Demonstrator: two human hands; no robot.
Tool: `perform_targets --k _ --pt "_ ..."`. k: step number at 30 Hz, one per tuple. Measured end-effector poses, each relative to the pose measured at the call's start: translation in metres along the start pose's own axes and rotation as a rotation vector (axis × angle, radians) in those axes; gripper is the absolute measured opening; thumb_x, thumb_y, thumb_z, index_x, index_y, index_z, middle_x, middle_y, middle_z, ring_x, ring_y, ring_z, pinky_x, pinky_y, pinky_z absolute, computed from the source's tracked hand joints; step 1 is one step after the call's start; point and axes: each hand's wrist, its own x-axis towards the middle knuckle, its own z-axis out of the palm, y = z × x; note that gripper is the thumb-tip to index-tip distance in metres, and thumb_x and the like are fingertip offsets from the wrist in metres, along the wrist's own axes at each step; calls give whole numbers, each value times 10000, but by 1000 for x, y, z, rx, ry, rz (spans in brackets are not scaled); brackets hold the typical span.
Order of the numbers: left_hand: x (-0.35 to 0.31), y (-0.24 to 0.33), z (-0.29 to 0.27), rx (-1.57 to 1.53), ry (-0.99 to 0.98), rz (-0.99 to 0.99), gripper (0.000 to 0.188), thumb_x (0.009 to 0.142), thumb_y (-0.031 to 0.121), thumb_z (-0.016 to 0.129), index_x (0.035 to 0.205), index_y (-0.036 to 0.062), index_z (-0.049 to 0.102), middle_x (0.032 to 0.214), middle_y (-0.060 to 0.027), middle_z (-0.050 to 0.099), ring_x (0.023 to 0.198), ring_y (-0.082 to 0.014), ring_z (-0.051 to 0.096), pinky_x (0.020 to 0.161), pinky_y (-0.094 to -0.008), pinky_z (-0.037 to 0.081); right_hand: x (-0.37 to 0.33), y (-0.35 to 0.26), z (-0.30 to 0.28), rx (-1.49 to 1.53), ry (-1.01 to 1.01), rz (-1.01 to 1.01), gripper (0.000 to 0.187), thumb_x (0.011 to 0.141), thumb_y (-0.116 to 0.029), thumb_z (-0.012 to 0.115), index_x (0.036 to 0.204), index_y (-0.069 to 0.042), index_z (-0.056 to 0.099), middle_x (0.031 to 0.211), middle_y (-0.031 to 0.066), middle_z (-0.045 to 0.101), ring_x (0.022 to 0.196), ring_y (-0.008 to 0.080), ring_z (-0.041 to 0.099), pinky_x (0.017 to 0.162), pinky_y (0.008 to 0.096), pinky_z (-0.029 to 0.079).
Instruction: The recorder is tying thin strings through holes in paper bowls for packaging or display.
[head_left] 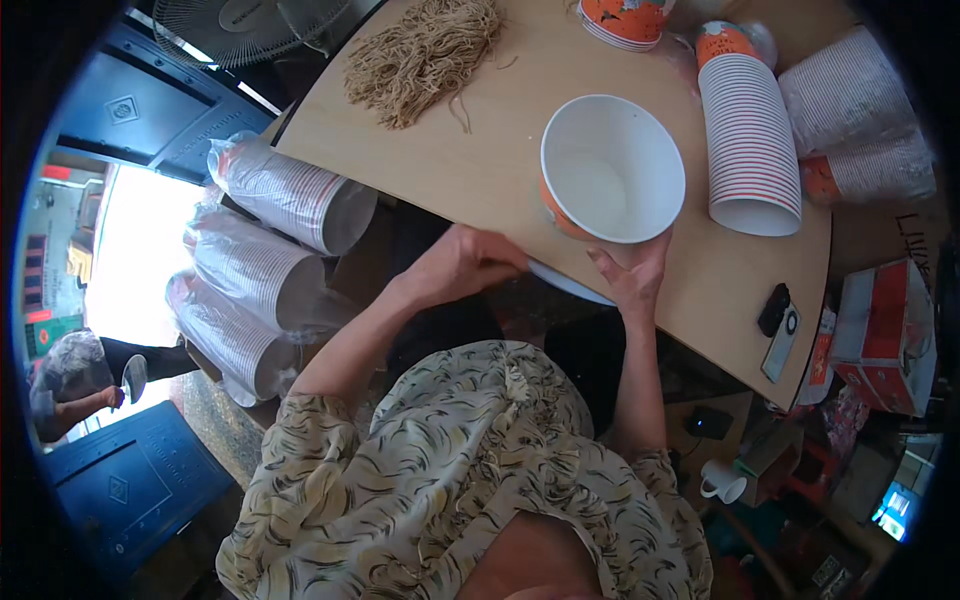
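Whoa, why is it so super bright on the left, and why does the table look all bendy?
In the head view, the white patch is washed out, probably by daylight; in the head view, the table likely bends because the fisheye lens curves edges; in the head view, the bowl at the right hand looks fairly clear.

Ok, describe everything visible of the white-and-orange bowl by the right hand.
The white-and-orange round bowl looks like paper: smooth and white inside, orange printed wall outside, white rim. Its wide mouth faces up toward the camera; nothing shows inside. It is at the near edge of the light-brown wooden table, resting or lifted I cannot tell. The person's right hand is against its near side.
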Motion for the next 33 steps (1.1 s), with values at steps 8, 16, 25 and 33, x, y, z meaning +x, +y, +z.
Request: perform_targets --k 8,16,25,33 --pt "59 -46 -65 473 450 -197 252 876 151 717 1103 42 733 978 -158 720 715 -263 701 680 -366 566 -19 11 -37 -1 -117 82 681 899 7 660 1503 34 346 1439 177 487 1338 274 498 1145 394 373" --pt "89 -106 -74 657 565 -407 185 845 207 704 864 29 654 929 -181 641 934 -359 650 792 -462 528 -22 15 -40 -185 -115 90 453 935 -6 621 1373 27 513 1214 104 611 1144 199 587 1006 324 461" --pt "24 -30 -21 612 394 -124 86 904 101 621 942 38 575 931 -194 622 839 -419 653 693 -487 532 -45 -10 -30 -165 127 -6 206 926 20 623 1130 38 638 1101 132 674 1015 199 648 907 326 511" --pt "-13 65 38 86 -221 -100 137 891 91 657 964 19 566 811 -209 647 772 -436 655 644 -483 535 -48 -89 21 -57 -327 -200 387 1058 -260 452 1272 23 606 1184 184 662 1122 299 635 996 379 475"
